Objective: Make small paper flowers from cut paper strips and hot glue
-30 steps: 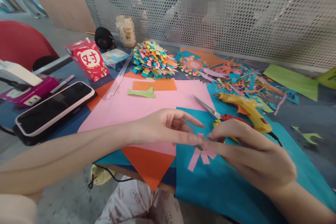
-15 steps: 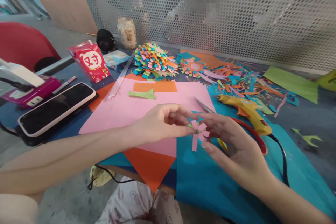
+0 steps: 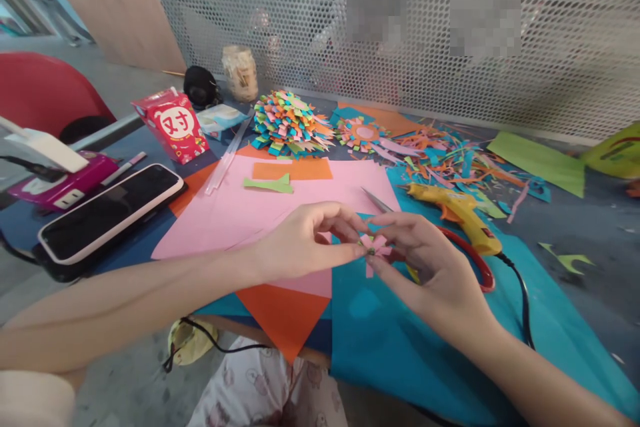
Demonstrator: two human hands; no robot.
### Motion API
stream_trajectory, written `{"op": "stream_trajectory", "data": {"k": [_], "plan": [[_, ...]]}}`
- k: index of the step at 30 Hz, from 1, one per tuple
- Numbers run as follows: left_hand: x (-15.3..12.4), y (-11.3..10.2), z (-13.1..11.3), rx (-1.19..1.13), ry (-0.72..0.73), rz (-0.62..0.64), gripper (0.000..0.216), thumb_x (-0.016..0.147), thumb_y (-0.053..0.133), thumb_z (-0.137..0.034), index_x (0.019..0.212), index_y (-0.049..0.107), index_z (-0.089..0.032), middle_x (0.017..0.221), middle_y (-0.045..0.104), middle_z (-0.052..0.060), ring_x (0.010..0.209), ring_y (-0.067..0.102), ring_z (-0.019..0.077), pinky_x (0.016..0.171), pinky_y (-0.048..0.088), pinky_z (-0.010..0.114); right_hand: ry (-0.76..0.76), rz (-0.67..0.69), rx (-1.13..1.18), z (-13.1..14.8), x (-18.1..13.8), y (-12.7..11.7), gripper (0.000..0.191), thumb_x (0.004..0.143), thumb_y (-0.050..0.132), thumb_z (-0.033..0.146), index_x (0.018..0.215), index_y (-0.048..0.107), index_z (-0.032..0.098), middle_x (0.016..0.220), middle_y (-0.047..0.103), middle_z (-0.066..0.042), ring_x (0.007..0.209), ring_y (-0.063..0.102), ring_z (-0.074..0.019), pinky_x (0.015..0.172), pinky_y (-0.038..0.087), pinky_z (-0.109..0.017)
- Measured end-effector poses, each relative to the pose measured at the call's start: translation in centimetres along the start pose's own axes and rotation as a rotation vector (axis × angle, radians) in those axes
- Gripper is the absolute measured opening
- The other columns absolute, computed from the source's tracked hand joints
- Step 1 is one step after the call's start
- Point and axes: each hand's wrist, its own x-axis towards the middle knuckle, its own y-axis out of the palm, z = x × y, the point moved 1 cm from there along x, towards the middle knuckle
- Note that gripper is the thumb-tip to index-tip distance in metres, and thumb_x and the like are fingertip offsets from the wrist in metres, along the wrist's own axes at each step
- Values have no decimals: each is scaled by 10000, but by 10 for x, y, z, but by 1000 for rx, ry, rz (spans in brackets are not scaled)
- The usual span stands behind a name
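A small pink paper flower with a dark green centre is held between both hands. My left hand pinches it near the centre with thumb and fingertips. From the right, my right hand closes its thumb and fingers on the petals. Below the flower lies blue paper, beside pink paper. Behind my right hand, scissors with red handles are partly hidden, their blade tip showing. A yellow glue gun rests to the right of them.
Toward the back stand a fringed paper ball and a flat paper flower, beside a heap of paper scraps. On the left are a phone, a purple power strip and a red snack packet. A perforated metal screen rises behind.
My right thumb and fingers have closed in on the flower's petals, covering more of it. The view has shifted slightly. My left hand keeps its pinch.
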Motion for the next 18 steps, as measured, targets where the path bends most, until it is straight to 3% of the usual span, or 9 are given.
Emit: {"op": "stream_trajectory", "data": {"k": [8, 12, 14, 15, 18], "plan": [[3, -1, 1, 41, -11, -14, 185, 792, 664, -284, 901, 631, -138, 859, 684, 44, 810, 630, 125, 669, 446, 229, 13, 53, 7, 6, 1, 0, 252, 823, 604, 257, 1059, 516, 237, 773, 633, 21, 620, 642, -128, 583, 535, -259], [6, -2, 2, -19, -33, -96, 179, 760, 685, -253, 876, 631, -127, 872, 697, 48, 782, 635, 116, 672, 452, 225, -9, 81, -81, 5, 7, -15, 313, 866, 528, 394, 1123, 512, 215, 920, 662, -59, 781, 656, -181, 622, 548, -293], [7, -4, 2, -64, -84, -160, 184, 743, 695, -249, 860, 627, -125, 825, 696, 41, 721, 627, 108, 621, 447, 216, -15, -24, -339, -1, 14, -30, 320, 877, 469, 429, 1088, 544, 201, 996, 658, -99, 868, 651, -223, 724, 548, -362], [8, -4, 2, -84, -110, -189, 179, 740, 696, -246, 853, 626, -126, 789, 691, 31, 680, 615, 99, 584, 435, 207, -22, -145, -573, -4, 18, -39, 351, 842, 481, 457, 1048, 567, 186, 968, 661, -114, 845, 650, -259, 715, 542, -403], [9, -6, 0, -140, -137, -245, 148, 736, 694, -222, 831, 626, -131, 729, 679, 10, 608, 580, 76, 526, 410, 189, 300, -323, -1265, -15, 29, -63, 567, 800, 523, 533, 1107, 541, 57, 1067, 616, -247, 997, 595, -420, 788, 497, -518]]}}
